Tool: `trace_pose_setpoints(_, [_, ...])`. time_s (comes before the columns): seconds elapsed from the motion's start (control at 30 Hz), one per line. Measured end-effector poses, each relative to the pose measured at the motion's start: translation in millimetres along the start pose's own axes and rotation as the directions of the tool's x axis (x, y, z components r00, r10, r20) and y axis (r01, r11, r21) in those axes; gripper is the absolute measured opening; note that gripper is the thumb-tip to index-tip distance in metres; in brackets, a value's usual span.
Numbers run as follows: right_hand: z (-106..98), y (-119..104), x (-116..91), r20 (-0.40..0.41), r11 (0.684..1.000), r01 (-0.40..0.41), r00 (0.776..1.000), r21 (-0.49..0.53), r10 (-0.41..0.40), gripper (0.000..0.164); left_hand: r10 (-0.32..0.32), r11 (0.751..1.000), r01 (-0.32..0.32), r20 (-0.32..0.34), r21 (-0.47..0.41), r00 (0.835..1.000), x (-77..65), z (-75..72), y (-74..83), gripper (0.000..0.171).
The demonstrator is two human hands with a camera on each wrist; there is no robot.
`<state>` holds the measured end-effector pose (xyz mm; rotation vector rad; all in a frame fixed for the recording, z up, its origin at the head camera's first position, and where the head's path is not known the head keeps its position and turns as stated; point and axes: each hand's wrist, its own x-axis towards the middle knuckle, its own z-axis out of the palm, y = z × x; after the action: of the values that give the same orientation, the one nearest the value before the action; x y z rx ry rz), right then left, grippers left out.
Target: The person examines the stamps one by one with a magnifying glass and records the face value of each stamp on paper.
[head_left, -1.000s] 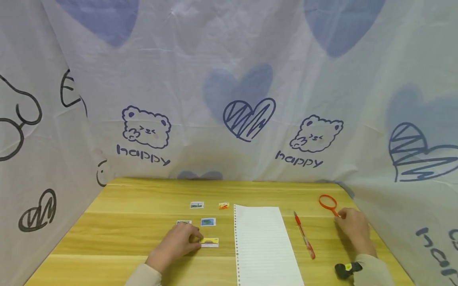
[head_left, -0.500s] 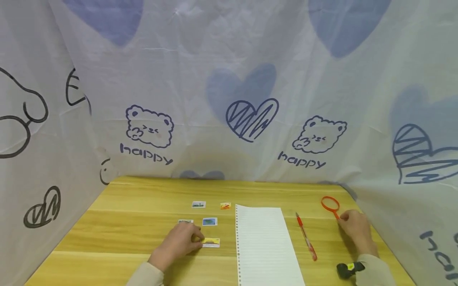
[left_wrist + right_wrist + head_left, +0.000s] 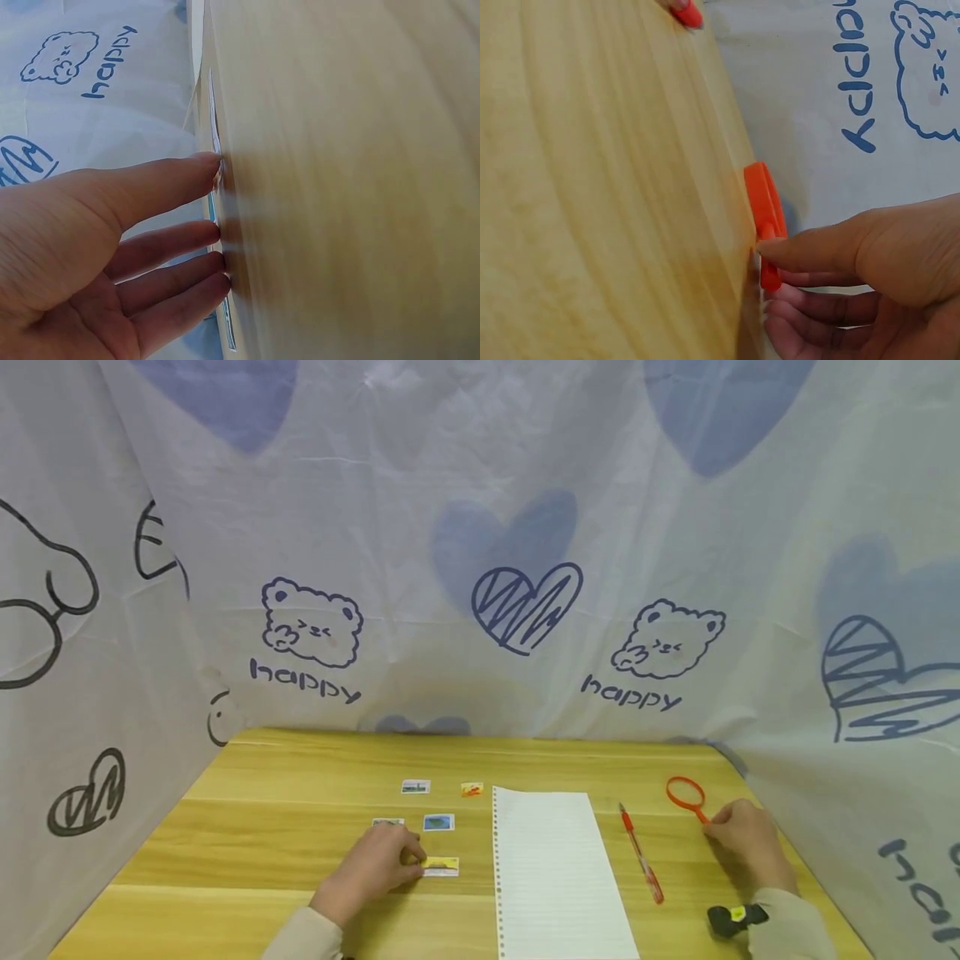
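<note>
In the head view my left hand (image 3: 380, 864) is at the left end of a yellow postage stamp (image 3: 442, 866), its thumb and index fingertip pinching that end. The left wrist view shows the thumb on the stamp's edge and other fingertips against the wooden tabletop. On the right, my right hand (image 3: 748, 841) pinches the handle of a red magnifying glass (image 3: 686, 792) between thumb and fingers. Its round frame lies low over the table; whether it touches I cannot tell. A blue stamp (image 3: 438, 822) and a green-toned stamp (image 3: 387, 821), partly covered by the left hand, lie just beyond.
Farther back lie another greenish stamp (image 3: 416, 787) and an orange-yellow one (image 3: 472, 790). A lined sheet of paper (image 3: 558, 877) lies in the middle, with a red pen (image 3: 640, 853) to its right. A black object with a yellow mark (image 3: 731, 920) is by the right sleeve. Printed cloth (image 3: 465, 527) encloses the table.
The right hand has shifted the magnifying glass slightly to the left. My left hand has stayed at the yellow stamp. The head view has shifted slightly.
</note>
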<state>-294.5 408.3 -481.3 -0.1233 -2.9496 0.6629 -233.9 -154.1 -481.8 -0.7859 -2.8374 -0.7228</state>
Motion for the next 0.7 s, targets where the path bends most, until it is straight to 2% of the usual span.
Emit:
trace_pose_setpoints(0.27, [1.3,2.1,-1.8,-0.017,1.0,-0.014,1.0,-0.009,0.014,0.017,-0.002,1.0,0.002,0.013,-0.026,1.0,0.8,-0.8,0.8,0.011])
trace_pose_setpoints(0.53, [0.4,0.3,-4.6,-0.038,0.999,-0.033,0.999,-0.027,0.032,0.015,-0.004,1.0,0.004,-0.002,-0.02,1.0,1.3,-0.2,0.5,0.012])
trace_pose_setpoints(0.7, [-4.3,-12.4,-6.1,-0.043,1.0,-0.021,0.999,-0.016,0.02,0.014,-0.025,0.999,0.025,0.006,-0.039,1.0,0.8,-0.4,-0.6,0.012])
